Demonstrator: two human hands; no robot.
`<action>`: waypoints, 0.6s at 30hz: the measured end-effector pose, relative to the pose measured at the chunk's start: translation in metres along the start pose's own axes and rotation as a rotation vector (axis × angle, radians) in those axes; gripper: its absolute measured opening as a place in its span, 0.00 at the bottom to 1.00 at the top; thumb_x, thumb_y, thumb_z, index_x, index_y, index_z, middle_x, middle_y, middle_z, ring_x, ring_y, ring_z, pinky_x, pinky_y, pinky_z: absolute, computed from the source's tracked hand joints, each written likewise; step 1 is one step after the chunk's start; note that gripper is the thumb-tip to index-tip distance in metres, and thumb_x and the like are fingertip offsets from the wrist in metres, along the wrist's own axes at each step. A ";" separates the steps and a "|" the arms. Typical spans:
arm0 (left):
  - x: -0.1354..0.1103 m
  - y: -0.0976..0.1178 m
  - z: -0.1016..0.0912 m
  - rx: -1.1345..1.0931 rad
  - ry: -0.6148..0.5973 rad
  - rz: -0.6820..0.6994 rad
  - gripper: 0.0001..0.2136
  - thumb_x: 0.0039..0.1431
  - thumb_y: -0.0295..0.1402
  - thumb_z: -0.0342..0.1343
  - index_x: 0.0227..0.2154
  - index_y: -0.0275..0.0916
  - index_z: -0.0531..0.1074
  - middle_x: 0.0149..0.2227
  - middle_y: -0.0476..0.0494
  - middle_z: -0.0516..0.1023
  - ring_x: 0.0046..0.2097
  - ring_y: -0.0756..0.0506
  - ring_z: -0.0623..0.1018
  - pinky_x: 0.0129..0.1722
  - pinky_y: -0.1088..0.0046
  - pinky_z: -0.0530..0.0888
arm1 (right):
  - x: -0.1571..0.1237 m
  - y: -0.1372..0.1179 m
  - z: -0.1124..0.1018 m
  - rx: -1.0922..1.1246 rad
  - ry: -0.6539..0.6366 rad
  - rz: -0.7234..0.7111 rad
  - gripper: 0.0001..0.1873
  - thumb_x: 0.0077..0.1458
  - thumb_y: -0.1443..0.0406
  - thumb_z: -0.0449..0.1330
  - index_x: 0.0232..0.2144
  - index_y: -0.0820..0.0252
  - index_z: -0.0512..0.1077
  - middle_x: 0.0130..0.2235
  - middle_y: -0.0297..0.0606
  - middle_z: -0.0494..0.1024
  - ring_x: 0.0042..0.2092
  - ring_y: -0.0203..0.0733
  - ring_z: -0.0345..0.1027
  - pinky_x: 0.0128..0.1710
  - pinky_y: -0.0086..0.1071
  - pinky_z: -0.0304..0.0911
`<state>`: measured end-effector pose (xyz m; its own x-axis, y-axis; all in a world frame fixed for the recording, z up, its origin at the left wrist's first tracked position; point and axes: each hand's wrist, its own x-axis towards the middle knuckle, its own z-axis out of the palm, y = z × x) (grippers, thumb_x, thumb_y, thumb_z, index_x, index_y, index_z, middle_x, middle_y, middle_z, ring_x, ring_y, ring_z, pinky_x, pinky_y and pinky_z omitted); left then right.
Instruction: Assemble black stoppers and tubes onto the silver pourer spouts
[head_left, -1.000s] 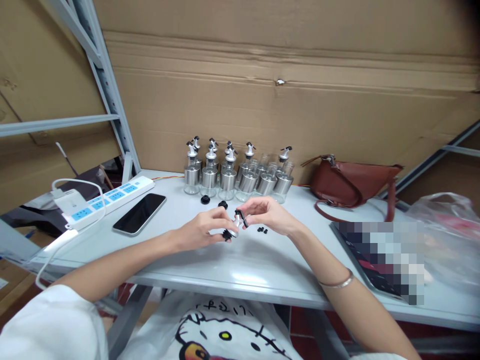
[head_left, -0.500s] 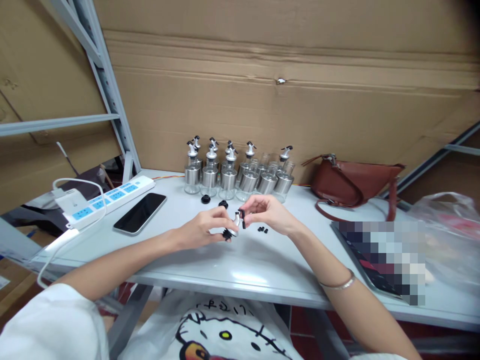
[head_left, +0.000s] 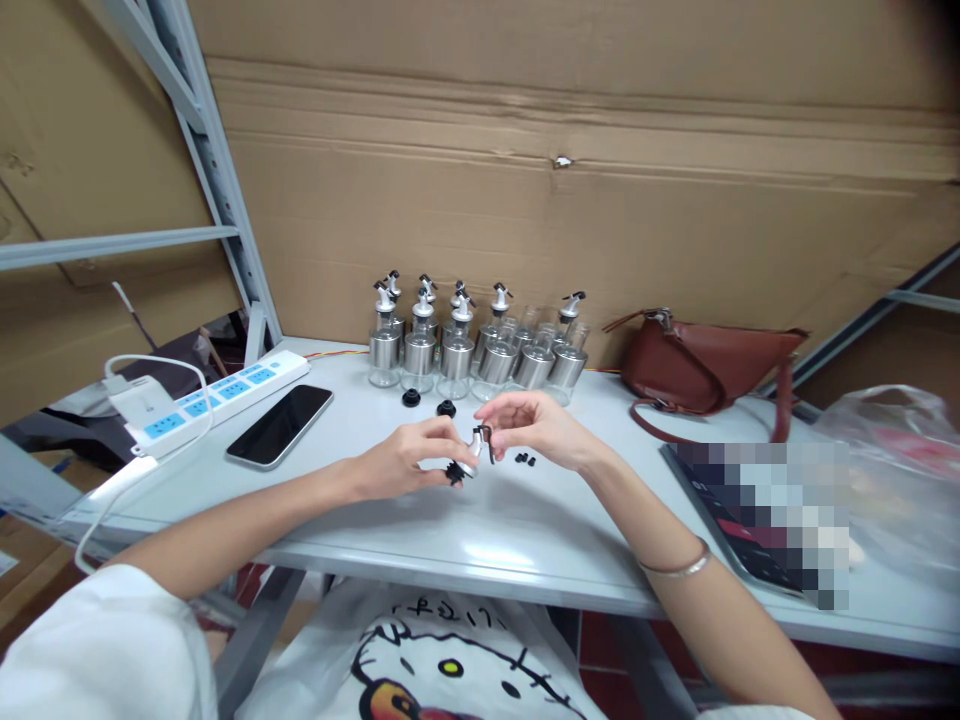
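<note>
My left hand [head_left: 424, 455] pinches a silver bottle pourer [head_left: 472, 458] by its base, where a black ribbed stopper [head_left: 454, 473] points down and left. At the pourer's tip, my right hand [head_left: 525, 425] has its thumb and fingers closed about a thin black lever [head_left: 491, 445]. The lever meets the tip; whether it is fixed there cannot be made out. Just beyond my hands lie two black ribbed stoppers [head_left: 410, 398]. Several tiny black caps [head_left: 525, 459] rest below my right hand.
Glass bottles with steel bands [head_left: 457, 355] stand in rows at the back, some topped with pourers. A phone [head_left: 280, 428] and power strip [head_left: 225, 400] lie left. To the right are a brown bag [head_left: 709, 365], a tablet-like device [head_left: 735, 520] and a plastic bag [head_left: 892, 480].
The black lever has tilted and now sits over the pourer's tip. My right index finger has lifted slightly off it, while the left hand has hardly moved.
</note>
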<state>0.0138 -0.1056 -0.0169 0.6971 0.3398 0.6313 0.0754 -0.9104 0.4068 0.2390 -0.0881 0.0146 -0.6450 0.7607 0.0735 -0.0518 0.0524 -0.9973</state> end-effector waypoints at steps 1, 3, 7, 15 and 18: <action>0.000 0.000 0.000 -0.002 0.006 0.004 0.09 0.57 0.27 0.55 0.40 0.38 0.74 0.36 0.42 0.73 0.38 0.50 0.75 0.39 0.73 0.75 | 0.000 0.000 0.000 0.002 -0.005 0.002 0.14 0.39 0.68 0.70 0.32 0.61 0.76 0.26 0.32 0.78 0.24 0.32 0.71 0.28 0.29 0.70; 0.000 0.000 0.000 -0.002 0.011 0.010 0.09 0.57 0.27 0.55 0.40 0.38 0.74 0.36 0.42 0.73 0.38 0.50 0.75 0.39 0.72 0.75 | 0.000 0.001 -0.001 0.005 -0.006 0.010 0.13 0.39 0.68 0.70 0.31 0.62 0.77 0.27 0.33 0.79 0.25 0.32 0.72 0.28 0.29 0.70; 0.001 0.001 0.000 -0.004 0.007 0.022 0.09 0.57 0.26 0.55 0.40 0.37 0.75 0.36 0.42 0.73 0.37 0.50 0.75 0.39 0.73 0.75 | 0.000 0.002 -0.001 0.022 0.010 0.024 0.11 0.38 0.68 0.70 0.29 0.62 0.77 0.26 0.33 0.79 0.25 0.32 0.72 0.28 0.27 0.70; 0.000 -0.002 0.002 -0.030 0.014 0.000 0.10 0.54 0.26 0.58 0.40 0.39 0.75 0.36 0.42 0.74 0.38 0.49 0.76 0.40 0.72 0.75 | 0.000 0.003 -0.001 -0.006 -0.023 0.022 0.15 0.35 0.69 0.71 0.31 0.62 0.78 0.28 0.36 0.80 0.26 0.32 0.72 0.28 0.27 0.70; 0.001 0.000 0.000 -0.020 0.039 0.005 0.09 0.55 0.27 0.58 0.39 0.39 0.75 0.35 0.43 0.74 0.38 0.49 0.76 0.41 0.72 0.75 | 0.001 0.004 -0.001 0.028 0.000 0.007 0.15 0.34 0.69 0.72 0.31 0.60 0.79 0.29 0.35 0.80 0.26 0.31 0.71 0.28 0.27 0.70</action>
<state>0.0147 -0.1051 -0.0159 0.6689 0.3447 0.6586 0.0571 -0.9072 0.4168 0.2383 -0.0865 0.0109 -0.6454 0.7610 0.0661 -0.0682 0.0288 -0.9973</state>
